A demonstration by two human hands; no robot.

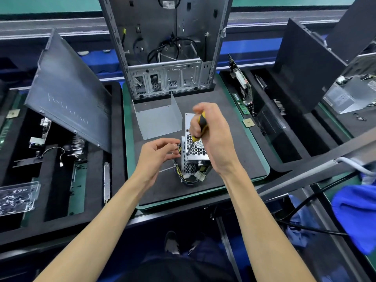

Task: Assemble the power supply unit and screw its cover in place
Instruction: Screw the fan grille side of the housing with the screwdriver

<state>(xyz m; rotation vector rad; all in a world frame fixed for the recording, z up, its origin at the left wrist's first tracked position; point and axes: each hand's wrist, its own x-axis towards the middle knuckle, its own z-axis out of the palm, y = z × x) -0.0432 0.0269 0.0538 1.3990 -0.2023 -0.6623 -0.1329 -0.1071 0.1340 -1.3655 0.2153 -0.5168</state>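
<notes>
The silver power supply unit point(195, 153) stands on the dark mat point(234, 159) at the centre, its honeycomb vent facing up and a bundle of coloured cables point(186, 177) hanging at its near side. My right hand point(213, 139) grips a yellow-and-black screwdriver point(200, 127), whose tip rests on the unit's left corner near the vent. My left hand point(157, 157) hovers just left of the unit, fingers loosely curled and touching the wires at its side. A bent grey metal cover point(158, 119) lies on the mat behind the unit.
An open computer case point(166, 49) stands upright at the back of the mat. A grey side panel point(67, 94) leans over the left foam tray. A clear box of screws point(17, 197) sits at the far left. Circuit boards point(242, 86) stand at the right, and a blue cloth point(356, 212) lies lower right.
</notes>
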